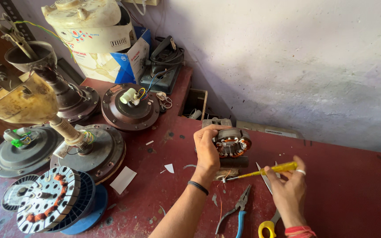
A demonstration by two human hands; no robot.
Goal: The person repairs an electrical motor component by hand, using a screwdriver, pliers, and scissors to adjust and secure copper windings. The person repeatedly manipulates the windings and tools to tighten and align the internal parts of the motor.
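Scissors (267, 220) with yellow loop handles and pliers (237, 211) with blue grips lie on the worn, scratched red table (353, 194), nearest the camera, between the two forearms. Just above them the right hand (289, 187), a ring on one finger and red thread at the wrist, pinches a slim screwdriver (265, 169) with a clear yellow handle between thumb and fingertips; its thin metal shaft points left toward the base of the motor. The left hand (207, 152), a black band on its wrist, is curled round a small motor (232, 143), a blocky stack of grey metal plates with glossy copper windings showing at its open face, held upright near the middle of the table. Scraps of white paper (123, 179) lie to the left. Farther left sit round, dusty brown ceiling-fan bodies (131, 108) and a ribbed black spool (51, 202). Cardboard boxes (124, 61) stand against the rough, pale wall (296, 57).
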